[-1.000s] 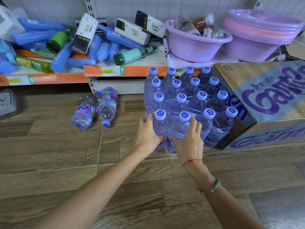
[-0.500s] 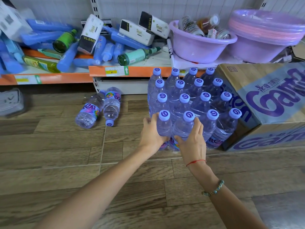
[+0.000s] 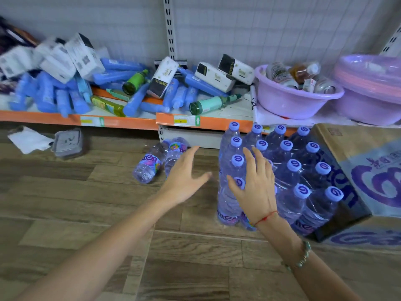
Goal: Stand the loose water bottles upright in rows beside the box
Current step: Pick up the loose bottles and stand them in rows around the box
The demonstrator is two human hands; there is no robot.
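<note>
Beside the cardboard box [image 3: 355, 153], the upright bottles [image 3: 293, 166] are shown standing in rows. Two loose bottles [image 3: 160, 160] remain lying on the floor beyond the block's far side from the box. The left hand [image 3: 184, 177] is extended toward them, fingers spread and empty, while the right hand [image 3: 253, 183] is held flat against the block's nearest bottles; a grasp and uprighting appear to be required next.

The upright water bottles [image 3: 282, 170] are showing clear, glossy plastic with smooth matt caps [image 3: 302, 191]. The box [image 3: 355, 153] is looking like matt brown cardboard (printed in purple). The floor [image 3: 65, 203] is showing wood-grain planks with a low sheen. The basins [image 3: 293, 103] are gleaming as smooth lilac plastic.
</note>
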